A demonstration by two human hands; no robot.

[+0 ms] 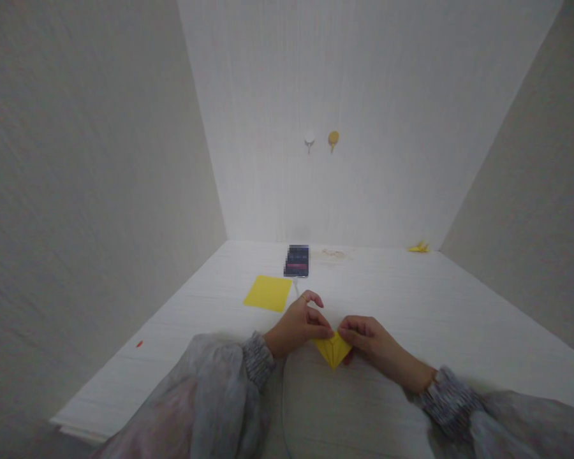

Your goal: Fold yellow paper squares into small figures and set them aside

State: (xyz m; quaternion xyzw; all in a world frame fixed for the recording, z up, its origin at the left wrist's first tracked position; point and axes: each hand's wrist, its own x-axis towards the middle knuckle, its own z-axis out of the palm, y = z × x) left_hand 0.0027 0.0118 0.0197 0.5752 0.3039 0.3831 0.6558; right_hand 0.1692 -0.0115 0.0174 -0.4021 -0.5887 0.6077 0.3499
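Head view, left hand [299, 325] and right hand [370, 344], each grip pinched on folded yellow paper [333, 352]

Nothing here can be read as text, label, brand, number or sign. The phone [296, 261] on the desk [411, 299] has a dark screen with a reddish band across it. The screen is blurred into blocks, so no letter or digit can be made out. The folded yellow paper [333, 350], the flat yellow sheet [268, 293] and the small yellow figure [419, 248] by the far right corner show plain colour only. The white hook [309, 138] and the tan hook [333, 138] on the back wall are too small to tell any mark.
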